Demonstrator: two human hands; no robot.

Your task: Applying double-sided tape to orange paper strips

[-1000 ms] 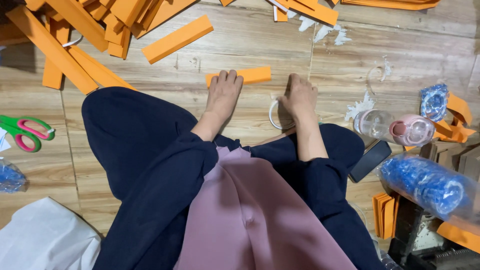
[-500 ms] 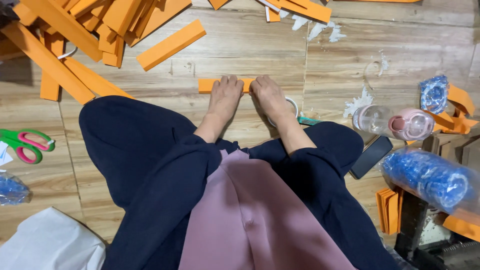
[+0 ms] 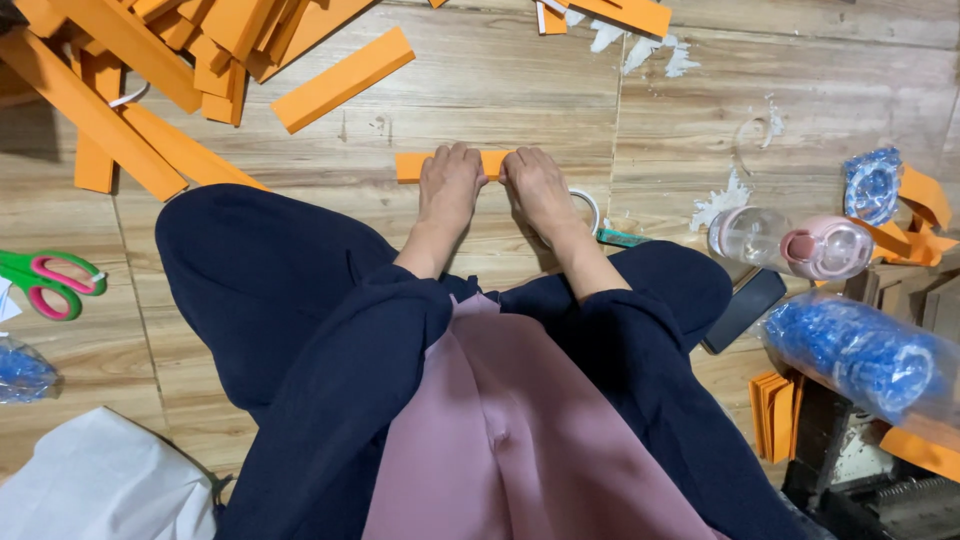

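Short flat orange paper strip [image 3: 415,165], long axis 9-to-3, is pressed flat under both left hand [image 3: 449,187] and right hand [image 3: 535,187], at 12 o'clock.

A heap of orange strips [image 3: 150,60] is lying across the upper left of the wooden floor [image 3: 480,90], with one loose orange strip [image 3: 343,80] resting apart from it and white paper scraps [image 3: 640,50] scattering near the top edge. Green and pink scissors [image 3: 45,282] are lying at the left, above a white bag [image 3: 95,485]; a clear bottle with a pink cap [image 3: 795,242], a dark phone [image 3: 745,310] and a roll of white tape [image 3: 588,208] are sitting at the right, near a clear bag of blue pieces [image 3: 860,355]
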